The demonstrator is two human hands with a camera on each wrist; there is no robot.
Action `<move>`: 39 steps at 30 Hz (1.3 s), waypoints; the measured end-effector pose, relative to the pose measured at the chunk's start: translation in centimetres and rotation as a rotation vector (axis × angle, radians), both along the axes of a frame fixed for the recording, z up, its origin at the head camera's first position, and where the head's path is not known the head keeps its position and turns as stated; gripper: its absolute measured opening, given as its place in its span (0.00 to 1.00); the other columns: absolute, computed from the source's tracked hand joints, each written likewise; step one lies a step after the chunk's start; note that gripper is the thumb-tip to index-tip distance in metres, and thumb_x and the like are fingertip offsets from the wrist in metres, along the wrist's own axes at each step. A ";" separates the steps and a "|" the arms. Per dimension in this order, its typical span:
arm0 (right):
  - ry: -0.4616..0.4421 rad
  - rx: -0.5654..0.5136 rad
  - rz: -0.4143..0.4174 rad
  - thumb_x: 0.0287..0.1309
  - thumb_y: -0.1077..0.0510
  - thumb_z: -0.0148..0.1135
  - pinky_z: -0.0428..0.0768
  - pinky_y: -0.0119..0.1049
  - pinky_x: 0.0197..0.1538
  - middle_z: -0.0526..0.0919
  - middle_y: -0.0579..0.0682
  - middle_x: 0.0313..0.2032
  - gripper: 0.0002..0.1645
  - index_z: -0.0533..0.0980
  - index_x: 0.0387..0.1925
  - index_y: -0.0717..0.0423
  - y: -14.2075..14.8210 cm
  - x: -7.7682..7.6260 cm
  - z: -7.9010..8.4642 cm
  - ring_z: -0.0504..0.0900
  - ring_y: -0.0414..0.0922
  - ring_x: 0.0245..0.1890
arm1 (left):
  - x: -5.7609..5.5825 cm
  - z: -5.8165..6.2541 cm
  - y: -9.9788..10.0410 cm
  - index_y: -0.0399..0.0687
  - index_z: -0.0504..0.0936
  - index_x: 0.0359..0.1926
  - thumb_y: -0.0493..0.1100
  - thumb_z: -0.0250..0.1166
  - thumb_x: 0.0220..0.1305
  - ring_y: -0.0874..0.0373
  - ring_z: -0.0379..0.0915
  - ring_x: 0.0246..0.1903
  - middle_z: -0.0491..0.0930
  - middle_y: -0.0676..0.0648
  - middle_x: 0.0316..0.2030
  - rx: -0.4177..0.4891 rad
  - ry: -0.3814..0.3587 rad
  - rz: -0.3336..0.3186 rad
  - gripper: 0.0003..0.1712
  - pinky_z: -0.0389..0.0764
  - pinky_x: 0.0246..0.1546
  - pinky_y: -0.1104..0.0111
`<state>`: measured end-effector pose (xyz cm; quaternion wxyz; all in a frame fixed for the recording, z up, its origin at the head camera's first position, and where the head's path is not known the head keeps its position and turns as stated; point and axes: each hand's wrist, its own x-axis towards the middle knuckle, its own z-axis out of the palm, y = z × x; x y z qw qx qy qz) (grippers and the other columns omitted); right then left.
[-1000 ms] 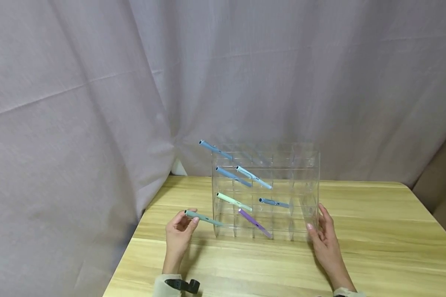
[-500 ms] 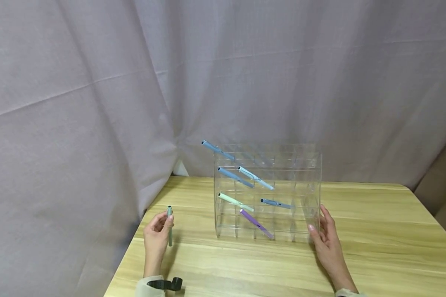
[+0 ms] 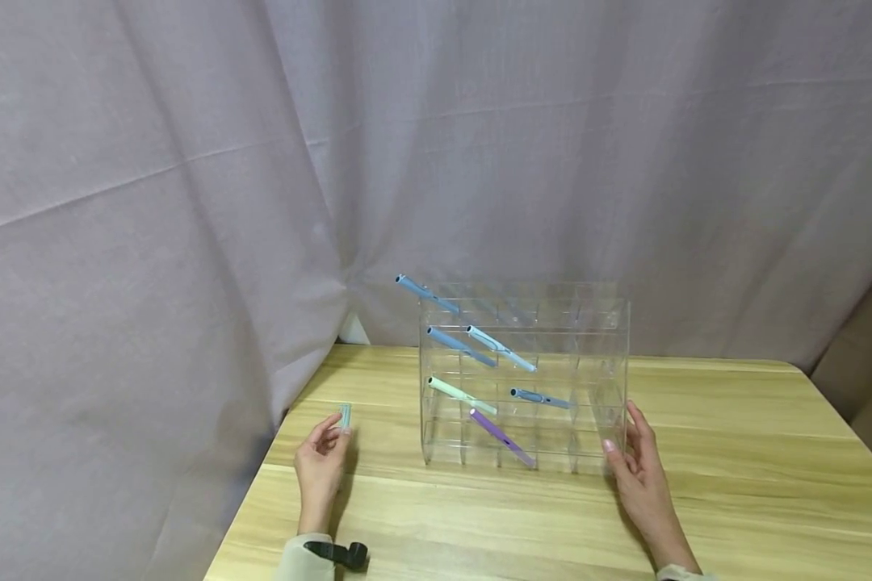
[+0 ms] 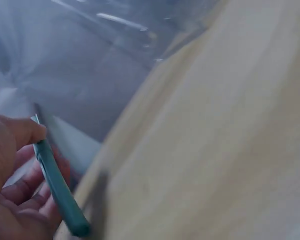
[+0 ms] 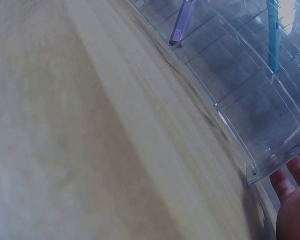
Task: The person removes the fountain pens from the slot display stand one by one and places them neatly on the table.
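My left hand (image 3: 320, 464) pinches a green pen (image 3: 345, 414) between thumb and fingers, to the left of the clear rack (image 3: 628, 355) and apart from it. In the left wrist view the pen (image 4: 60, 187) slants across the fingers, its thick end low in the view. My right hand (image 3: 639, 468) grips the rack's lower right side, thumb in front and fingers behind. Several pens jut from the rack's compartments, among them a purple pen (image 3: 501, 436), a mint-green pen (image 3: 461, 395) and a light-blue pen (image 3: 501, 349).
The rack stands upright on a wooden table (image 3: 480, 524), with grey curtains (image 3: 480, 161) hanging behind and to the left. A dark strap with a small camera (image 3: 356, 555) sits on the left wrist. The table's left edge runs close beside the left hand.
The left hand has drawn the green pen leftward from the rack's lower left. The pen has swung round and now points away from the person. The right hand keeps its grip on the rack.
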<state>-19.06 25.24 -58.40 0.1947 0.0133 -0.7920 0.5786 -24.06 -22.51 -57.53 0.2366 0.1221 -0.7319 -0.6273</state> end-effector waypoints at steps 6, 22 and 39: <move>0.003 -0.003 0.001 0.82 0.63 0.53 0.72 0.10 0.58 0.69 0.37 0.65 0.46 0.45 0.88 0.39 0.0 0.0 -0.1 0.72 0.21 0.61 | -0.6 -1.4 1.6 0.44 0.92 0.48 0.39 0.79 0.63 0.66 0.83 0.32 0.92 0.41 0.38 -0.069 -0.073 -0.009 0.12 0.82 0.32 0.78; -0.018 -0.012 0.004 0.82 0.63 0.53 0.72 0.09 0.57 0.69 0.60 0.69 0.46 0.44 0.88 0.38 0.0 0.0 0.0 0.71 0.19 0.59 | -1.6 -1.6 4.3 0.46 0.92 0.41 0.45 0.81 0.60 0.40 0.78 0.47 0.93 0.43 0.37 -0.288 -0.221 0.278 0.11 0.55 0.52 0.45; -0.014 -0.005 0.006 0.81 0.63 0.54 0.73 0.10 0.57 0.69 0.47 0.68 0.47 0.44 0.88 0.37 0.2 0.0 0.0 0.72 0.21 0.60 | -1.4 4.0 8.3 0.45 0.90 0.51 0.39 0.80 0.63 0.65 0.82 0.38 0.91 0.45 0.41 0.161 0.141 0.005 0.15 0.76 0.39 0.74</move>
